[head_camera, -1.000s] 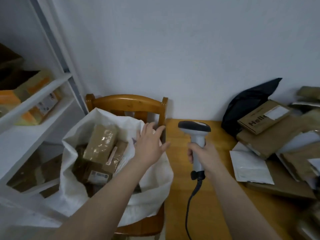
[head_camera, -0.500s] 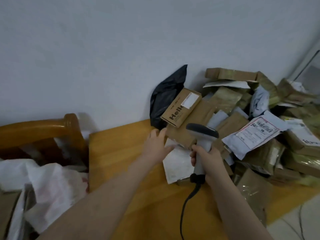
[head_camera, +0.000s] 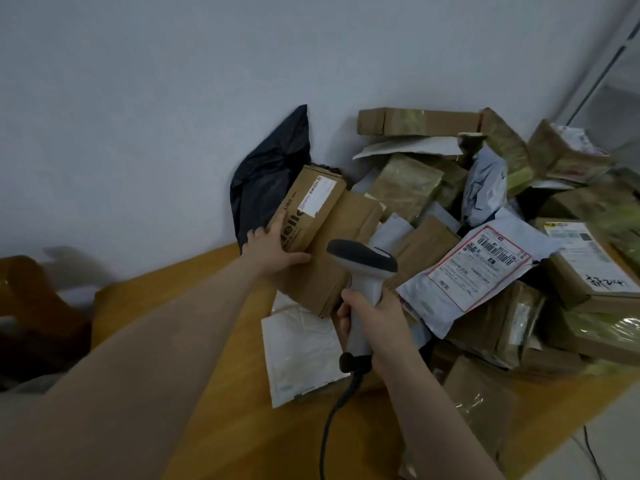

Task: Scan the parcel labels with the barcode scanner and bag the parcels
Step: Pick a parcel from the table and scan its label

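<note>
At the table [head_camera: 249, 438], a labelled box [head_camera: 311, 206] is now gripped, perhaps lifted, by the left hand [head_camera: 272, 249], the scanner [head_camera: 363, 268] by the right hand [head_camera: 374, 323].

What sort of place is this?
Probably a parcel sorting room: brown cardboard boxes and a white labelled plastic mailer pile on the yellow wooden table, and the right hand holds a grey handheld barcode scanner.

In front of you stands a plain pale grey wall [head_camera: 173, 98]. The orange-brown wooden worktop [head_camera: 242, 427] reaches up to it. At your far left you see a dark brown wooden chair back [head_camera: 31, 289], blurred. At your lower right, past the worktop edge, lies a pale floor [head_camera: 620, 427] with a thin dark cable [head_camera: 593, 452] on it.
</note>
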